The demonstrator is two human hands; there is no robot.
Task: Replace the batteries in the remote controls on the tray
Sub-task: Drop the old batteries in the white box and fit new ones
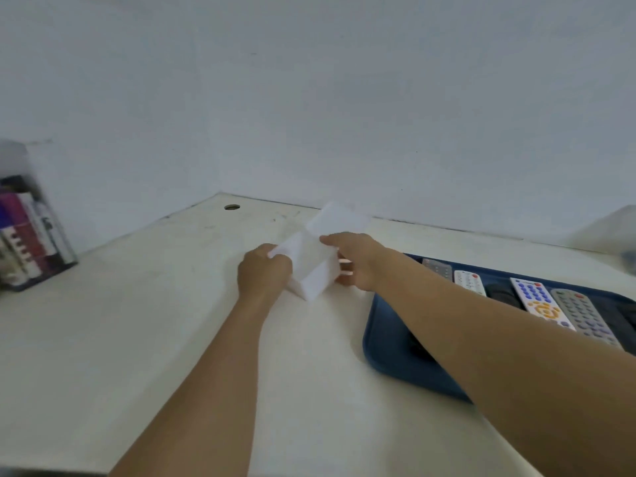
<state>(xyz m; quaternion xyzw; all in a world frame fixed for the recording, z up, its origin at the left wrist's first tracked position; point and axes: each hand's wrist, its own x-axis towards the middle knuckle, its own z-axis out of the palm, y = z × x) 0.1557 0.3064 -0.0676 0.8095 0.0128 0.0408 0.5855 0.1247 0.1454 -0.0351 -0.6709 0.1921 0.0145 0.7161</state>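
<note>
Remotes (537, 301) on blue tray (395, 352); hands grip white box (316, 270) (lid up).

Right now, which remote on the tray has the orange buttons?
The white remote with blue buttons up top and an orange ring below. It lies between a dark remote and a grey remote; no other shows orange.
</note>
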